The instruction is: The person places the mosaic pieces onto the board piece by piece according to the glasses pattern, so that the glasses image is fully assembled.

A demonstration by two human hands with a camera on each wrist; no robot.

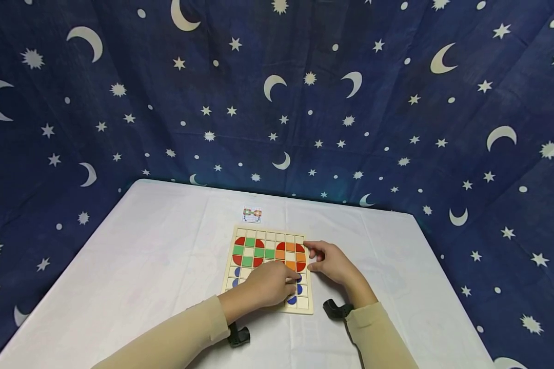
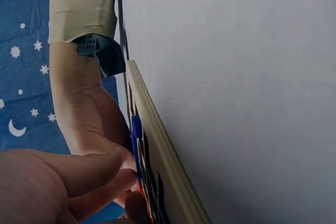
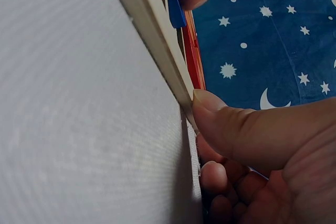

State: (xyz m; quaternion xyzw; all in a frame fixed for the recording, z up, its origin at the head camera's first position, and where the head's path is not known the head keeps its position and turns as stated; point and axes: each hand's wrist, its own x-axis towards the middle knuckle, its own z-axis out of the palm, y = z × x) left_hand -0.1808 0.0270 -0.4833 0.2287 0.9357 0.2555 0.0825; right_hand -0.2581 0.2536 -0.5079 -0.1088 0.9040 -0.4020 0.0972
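Observation:
A wooden grid board [image 1: 307, 307] lies on the table with coloured pieces set in its squares. Red and green pieces form a ring on its left; red and orange ones form another on its right. Across the board reaches my left hand [image 1: 270, 283], hiding part of the lower grid. One of its fingertips touches a blue half-round piece [image 1: 299, 278] near the right side. More blue pieces [image 1: 292, 300] sit below it. My right hand [image 1: 331, 262] rests at the board's right edge, thumb [image 3: 210, 114] against the rim, with its other fingers bent loosely.
A small printed card [image 1: 251, 214] with a coloured pattern lies just behind the board. White cloth covers the table [image 1: 166, 246]. A dark blue curtain [image 1: 240, 77] with moons and stars hangs around the back and sides. Both wrists wear black cameras [image 1: 337, 309].

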